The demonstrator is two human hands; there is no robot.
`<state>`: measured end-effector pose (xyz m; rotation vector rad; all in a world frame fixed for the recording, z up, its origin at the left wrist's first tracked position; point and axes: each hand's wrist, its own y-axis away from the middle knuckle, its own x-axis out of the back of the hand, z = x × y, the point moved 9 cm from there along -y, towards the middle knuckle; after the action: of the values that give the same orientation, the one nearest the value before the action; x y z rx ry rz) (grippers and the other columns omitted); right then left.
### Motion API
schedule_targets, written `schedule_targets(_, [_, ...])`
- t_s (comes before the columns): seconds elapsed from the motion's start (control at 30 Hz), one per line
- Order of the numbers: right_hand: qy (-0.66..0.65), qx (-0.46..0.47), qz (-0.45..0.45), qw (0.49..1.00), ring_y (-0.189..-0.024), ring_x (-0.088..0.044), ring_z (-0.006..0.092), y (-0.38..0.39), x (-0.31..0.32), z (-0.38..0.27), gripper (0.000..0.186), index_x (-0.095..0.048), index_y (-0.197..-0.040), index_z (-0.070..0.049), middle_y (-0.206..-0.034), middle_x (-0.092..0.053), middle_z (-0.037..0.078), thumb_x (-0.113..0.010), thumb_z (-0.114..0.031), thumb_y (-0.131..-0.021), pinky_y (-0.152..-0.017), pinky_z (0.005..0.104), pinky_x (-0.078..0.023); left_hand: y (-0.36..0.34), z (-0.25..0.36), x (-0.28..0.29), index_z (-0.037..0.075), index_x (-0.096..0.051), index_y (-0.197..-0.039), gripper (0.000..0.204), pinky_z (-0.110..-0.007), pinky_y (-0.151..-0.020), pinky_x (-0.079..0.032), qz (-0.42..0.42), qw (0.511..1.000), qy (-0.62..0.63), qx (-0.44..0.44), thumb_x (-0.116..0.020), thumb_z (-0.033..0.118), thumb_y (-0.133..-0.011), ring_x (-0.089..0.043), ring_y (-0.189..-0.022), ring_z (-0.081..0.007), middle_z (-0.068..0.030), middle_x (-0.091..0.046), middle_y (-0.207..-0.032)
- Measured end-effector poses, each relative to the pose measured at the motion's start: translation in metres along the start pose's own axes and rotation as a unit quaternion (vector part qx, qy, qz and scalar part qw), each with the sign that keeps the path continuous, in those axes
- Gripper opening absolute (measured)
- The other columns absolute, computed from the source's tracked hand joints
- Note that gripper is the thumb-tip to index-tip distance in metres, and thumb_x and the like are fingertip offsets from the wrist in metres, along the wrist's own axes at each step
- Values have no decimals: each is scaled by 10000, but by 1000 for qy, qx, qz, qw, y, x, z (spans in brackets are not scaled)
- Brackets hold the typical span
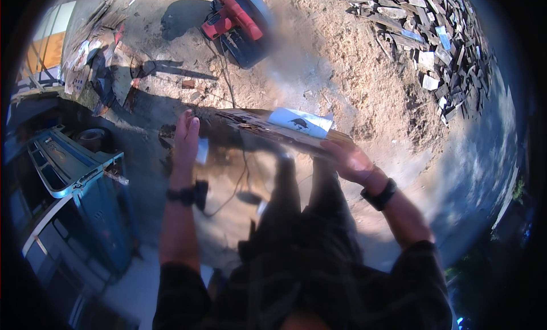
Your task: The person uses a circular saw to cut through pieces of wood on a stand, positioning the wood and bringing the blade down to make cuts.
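A splintered wooden board (250, 123) spans the space in front of my legs, with a white printed sheet (296, 120) lying on its top. My right hand (348, 159) grips the board's right end; its fingertips are partly blurred. My left hand (187, 139) is raised just past the board's left end, fingers stretched and together, thumb apart, with nothing in it. Dark bands circle both wrists. Beyond the board, a red power saw (233, 18) with a large round disc stands on the dirt.
A large heap of cut wood pieces (456, 56) lies at the far right. Broken boards (85, 62) lean at the far left. A teal metal body (94, 199) stands to my left. A cable (229, 82) runs from the saw across the ground toward my feet.
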<state>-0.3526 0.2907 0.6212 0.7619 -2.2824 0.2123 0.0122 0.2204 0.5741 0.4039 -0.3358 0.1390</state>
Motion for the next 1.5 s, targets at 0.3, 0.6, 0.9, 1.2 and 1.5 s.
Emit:
schedule_targets(0.3, [90,29,-239,966,-717,-569,299,-7,-35,-25,227,-537,-868,-68,-749,-558,116,-599,-111,-654,-663,401,-462,17,-111,-69,18,-514,-916,187,-281,-690,-417,-269,958,-82,59,-484,203,-917,-466,-748,-97,4,-507,-790])
schedule_targets(0.6, [162,206,-240,935,-645,-526,190,-21,-23,-67,261,-559,-862,-84,-714,-513,37,-574,-152,-611,-592,303,-431,155,-277,-119,-33,-522,-1109,516,-329,-717,-486,-501,810,-173,252,-468,423,-873,-604,-809,-233,-182,-612,-908])
schedule_targets(0.9, [174,264,-183,931,-776,-577,244,-33,-25,-54,251,-600,-853,-91,-861,-588,48,-587,-162,-613,-693,347,-500,140,-211,-110,-39,-595,-958,511,-322,-612,-499,-269,848,70,451,-488,455,-885,-613,-687,-197,-112,-635,-789])
schedule_targets(1.2, [223,263,-162,925,-976,-528,318,-20,-89,40,314,-603,-992,-196,-1042,-557,120,-588,-220,-679,-887,429,-433,87,-242,-82,-29,-626,-852,381,-309,-593,-483,-74,918,-18,389,-572,348,-846,-608,-663,-166,-94,-628,-725])
schedule_targets(1.5, [170,256,-220,926,-976,-517,338,-56,-151,137,344,-565,-1074,-114,-1072,-528,192,-605,-244,-758,-846,425,-435,46,-323,-70,-32,-637,-788,384,-307,-608,-478,88,930,-53,353,-627,352,-802,-596,-648,-162,-93,-626,-689])
